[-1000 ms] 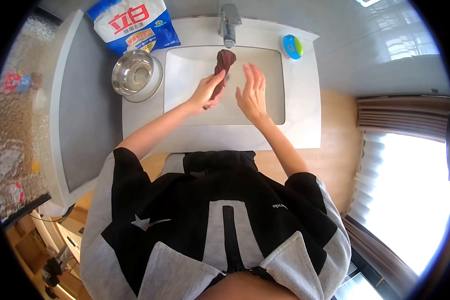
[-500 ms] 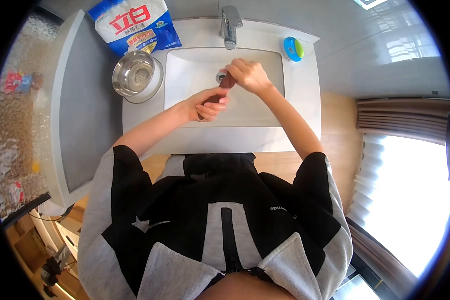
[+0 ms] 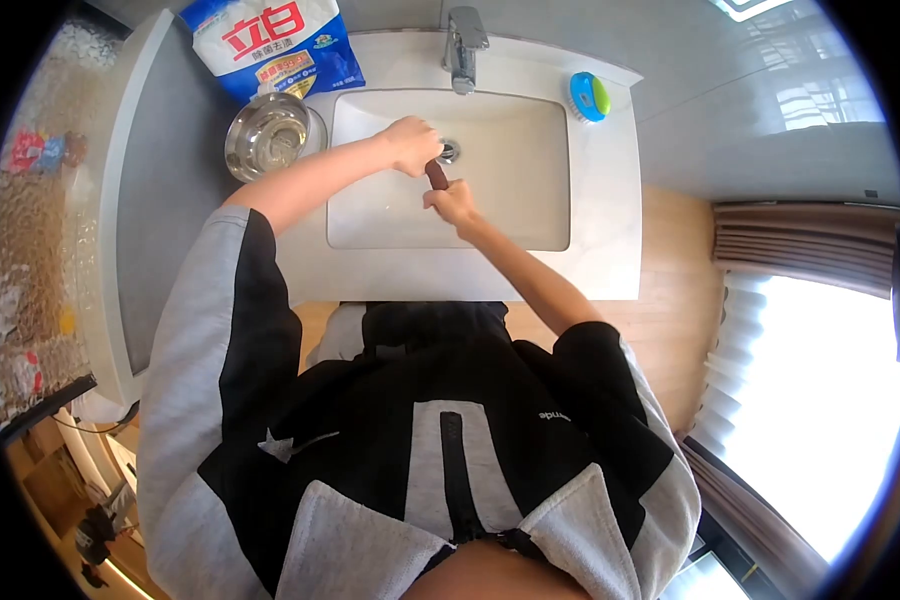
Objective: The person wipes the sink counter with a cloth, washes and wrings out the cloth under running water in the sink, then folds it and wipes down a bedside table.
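A narrow, reddish-brown length of what looks like twisted cloth is stretched between my two hands over the white sink. My left hand is closed round its far end, near the drain. Lower and a little to the right, my right hand grips the near end. Most of the cloth is hidden inside my fingers, so its full shape cannot be seen. Behind the drain rises the chrome faucet, with no visible water running.
Left of the sink, a steel bowl rests by a blue-and-white detergent bag. A blue-and-green scrub brush lies on the counter at the right. A grey panel bounds the counter's left side.
My hands have swapped places along the cloth: the left has gone forward to the far end, the right has come back toward me. The cloth's slant has reversed.
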`<move>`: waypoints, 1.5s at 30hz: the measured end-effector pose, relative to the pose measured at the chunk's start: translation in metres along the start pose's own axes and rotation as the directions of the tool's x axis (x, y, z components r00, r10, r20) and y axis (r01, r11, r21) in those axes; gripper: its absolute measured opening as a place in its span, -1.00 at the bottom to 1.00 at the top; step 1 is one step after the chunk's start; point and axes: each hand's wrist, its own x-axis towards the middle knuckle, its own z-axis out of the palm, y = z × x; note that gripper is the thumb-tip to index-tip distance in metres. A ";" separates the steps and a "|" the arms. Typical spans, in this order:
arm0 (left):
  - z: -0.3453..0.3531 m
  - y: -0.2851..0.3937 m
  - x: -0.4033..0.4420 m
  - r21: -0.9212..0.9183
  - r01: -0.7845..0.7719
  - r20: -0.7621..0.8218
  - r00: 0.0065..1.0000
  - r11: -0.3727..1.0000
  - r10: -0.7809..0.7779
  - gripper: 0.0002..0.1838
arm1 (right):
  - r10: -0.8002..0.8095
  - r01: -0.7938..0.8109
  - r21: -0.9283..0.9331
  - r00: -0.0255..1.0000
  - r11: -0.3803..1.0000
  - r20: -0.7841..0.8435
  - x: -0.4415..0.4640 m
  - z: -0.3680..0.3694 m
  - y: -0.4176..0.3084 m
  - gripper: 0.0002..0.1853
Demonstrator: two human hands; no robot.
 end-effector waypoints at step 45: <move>0.011 0.024 -0.017 -0.837 -0.547 -0.323 0.510 -0.011 -0.797 -0.87 | -0.032 -0.314 0.949 0.949 -0.014 0.314 -0.040 0.051 -0.202 -0.72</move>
